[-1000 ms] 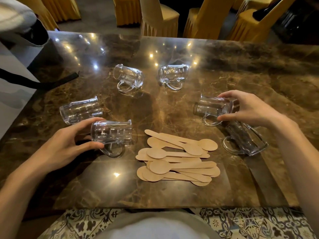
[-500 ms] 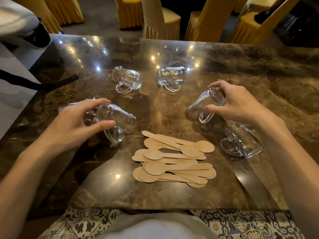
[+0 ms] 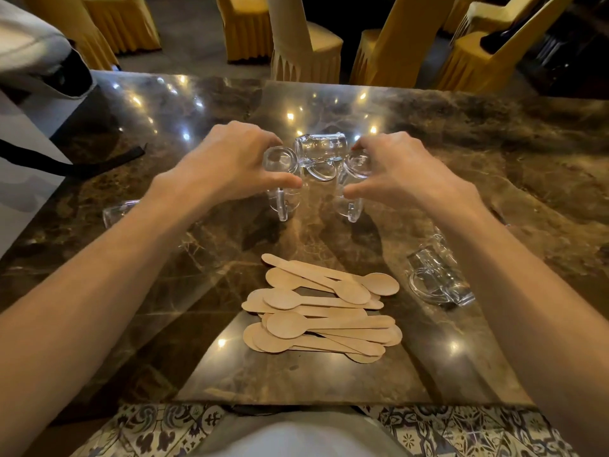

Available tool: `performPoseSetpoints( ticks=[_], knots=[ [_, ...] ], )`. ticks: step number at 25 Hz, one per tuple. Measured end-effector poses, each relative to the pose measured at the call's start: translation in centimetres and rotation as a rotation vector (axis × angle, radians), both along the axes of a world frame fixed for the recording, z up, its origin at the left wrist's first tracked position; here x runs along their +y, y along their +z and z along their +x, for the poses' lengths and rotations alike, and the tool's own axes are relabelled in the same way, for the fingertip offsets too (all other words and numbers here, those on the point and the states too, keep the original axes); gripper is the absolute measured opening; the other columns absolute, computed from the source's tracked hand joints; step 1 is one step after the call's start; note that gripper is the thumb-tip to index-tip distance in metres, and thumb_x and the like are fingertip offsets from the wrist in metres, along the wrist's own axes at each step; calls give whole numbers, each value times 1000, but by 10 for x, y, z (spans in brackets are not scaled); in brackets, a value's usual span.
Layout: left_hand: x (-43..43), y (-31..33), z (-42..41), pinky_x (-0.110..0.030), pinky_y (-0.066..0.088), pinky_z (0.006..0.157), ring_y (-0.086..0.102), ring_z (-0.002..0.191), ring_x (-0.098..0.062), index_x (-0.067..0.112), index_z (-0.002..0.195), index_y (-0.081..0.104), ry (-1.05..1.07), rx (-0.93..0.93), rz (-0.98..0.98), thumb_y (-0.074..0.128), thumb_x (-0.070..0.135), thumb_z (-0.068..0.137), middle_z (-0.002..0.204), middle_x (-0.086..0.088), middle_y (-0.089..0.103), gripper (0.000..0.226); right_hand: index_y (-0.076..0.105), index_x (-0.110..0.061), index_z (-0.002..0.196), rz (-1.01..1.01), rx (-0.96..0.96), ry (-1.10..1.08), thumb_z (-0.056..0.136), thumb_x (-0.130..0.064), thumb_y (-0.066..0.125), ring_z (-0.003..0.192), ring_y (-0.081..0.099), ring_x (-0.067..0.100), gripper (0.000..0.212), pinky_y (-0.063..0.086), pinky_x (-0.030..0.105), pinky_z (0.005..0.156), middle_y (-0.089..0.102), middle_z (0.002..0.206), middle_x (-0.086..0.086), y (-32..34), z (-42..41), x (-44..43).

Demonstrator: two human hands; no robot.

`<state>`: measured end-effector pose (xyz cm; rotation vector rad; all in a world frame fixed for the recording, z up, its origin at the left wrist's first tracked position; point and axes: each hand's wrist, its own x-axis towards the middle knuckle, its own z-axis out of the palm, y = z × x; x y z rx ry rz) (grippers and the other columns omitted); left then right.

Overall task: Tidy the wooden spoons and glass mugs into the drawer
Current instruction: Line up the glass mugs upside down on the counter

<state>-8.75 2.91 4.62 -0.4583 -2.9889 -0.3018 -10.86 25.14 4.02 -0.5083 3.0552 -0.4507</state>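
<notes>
Holds mug [image 3: 285, 201] in L hand [image 3: 230, 163], grip curled round it; 2nd mug [image 3: 350, 206] likewise in R hand [image 3: 405, 169]; both beyond spoons [image 3: 323, 311], flanking 3rd mug [image 3: 321, 151].

Both forearms bare, reaching forward from the lower corners and converging toward the centre. Left hand [image 3: 237, 163]: palm down, fingers curled over the top of a glass mug [image 3: 285, 199], thumb laid across its near side, gripping from above. Right hand [image 3: 402, 169]: mirrored pose, palm down, fingers curled over a second glass mug [image 3: 349, 206], thumb pointing inward along the near side. The thumb tips face each other, close but apart. Wrists roughly level with each other and bent slightly downward. Hands side by side; elbows outside the view.
</notes>
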Motion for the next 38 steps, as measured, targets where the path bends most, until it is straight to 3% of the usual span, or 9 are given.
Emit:
performPoseSetpoints(
  ticks=[3,8,12,23,27,29,34,38],
  knots=[
    [14,-4,-17,-30,45,76,62,101,-24,13,128,56,-40,-28,-60,58,69,71,119,-8,65,80,58,-13,112,34,21,-11,68,-46,79,74,48,17,59,32,19,51,53,91,3,-1,-3,-7],
    [24,-7,-32,-34,48,81,62,100,-27,9,122,59,-44,-75,-125,58,70,70,114,-10,67,80,60,-10,108,96,-3,13,66,-42,80,75,55,24,57,52,37,64,58,94,8,-3,-7,-16],
    [28,-11,-35,-37,51,83,63,99,-27,8,121,60,-44,-110,-103,60,69,68,114,-10,67,80,60,-10,106,118,-33,18,68,-38,80,74,52,23,51,44,32,56,55,89,6,-6,-9,-24],
    [23,-20,-40,-29,45,71,63,91,-23,10,120,59,-88,-76,-72,59,69,68,106,-8,67,79,61,-9,108,95,-57,30,71,-36,79,70,55,18,49,42,25,52,59,90,6,-7,-12,-27],
    [19,-23,-42,-28,42,71,61,94,-24,10,122,57,-82,-95,-74,49,77,59,108,-10,64,93,57,-11,110,90,-56,28,73,-36,78,65,49,14,50,37,25,50,55,88,4,-9,-13,-26],
    [19,-24,-41,-29,42,74,60,96,-25,10,124,55,-78,-103,-73,45,79,57,111,-11,63,96,54,-13,115,101,-54,30,74,-38,76,72,51,18,53,40,28,56,58,97,6,-10,-13,-24],
    [8,-23,-29,-29,41,85,54,115,-20,18,140,40,-39,-105,72,45,77,68,134,-6,52,93,38,-20,137,78,-20,8,71,-57,71,114,54,28,83,46,42,88,52,134,8,-3,-10,-11],
    [-23,-19,-3,-31,41,90,51,112,-14,20,137,45,39,-39,252,47,71,76,137,-4,50,79,40,-24,138,-41,-36,-43,71,-59,68,112,56,23,80,49,46,93,53,134,2,4,3,11]
  ],
)
